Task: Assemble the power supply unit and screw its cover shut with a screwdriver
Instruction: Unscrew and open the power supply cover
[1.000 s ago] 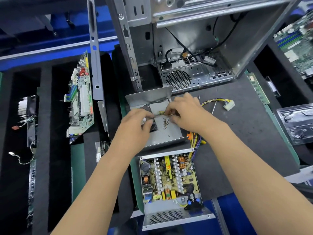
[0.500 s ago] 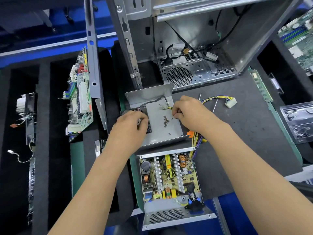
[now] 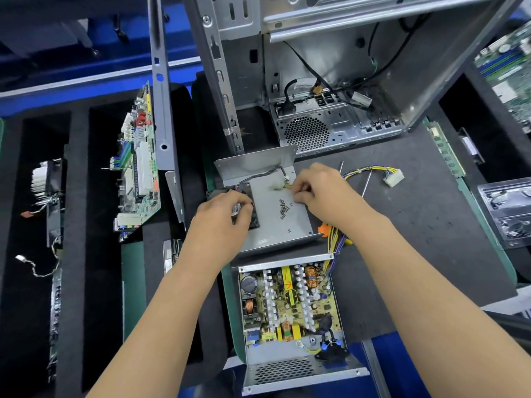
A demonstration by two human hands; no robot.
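Observation:
The open power supply base (image 3: 290,305) lies near me, its yellow circuit board exposed. Beyond it the grey metal cover (image 3: 275,225) lies inside-up with several small screws (image 3: 284,208) loose on it. My left hand (image 3: 221,216) grips the black fan (image 3: 247,209) at the cover's left edge. My right hand (image 3: 319,191) pinches the yellow wires beside a small white connector (image 3: 276,186) on the cover. A bundle of coloured cables (image 3: 334,242) runs from the base under my right wrist. An orange handle (image 3: 324,227) shows beneath that wrist.
An open grey computer case (image 3: 330,81) stands behind the cover. A white multi-pin plug (image 3: 394,177) and thin metal rods (image 3: 366,183) lie on the dark mat at right. A motherboard (image 3: 138,168) leans in the foam rack at left. Plastic trays (image 3: 508,211) sit far right.
My right hand drew back to the right off the cover's middle, uncovering the screws and white connector. My left hand stayed on the fan.

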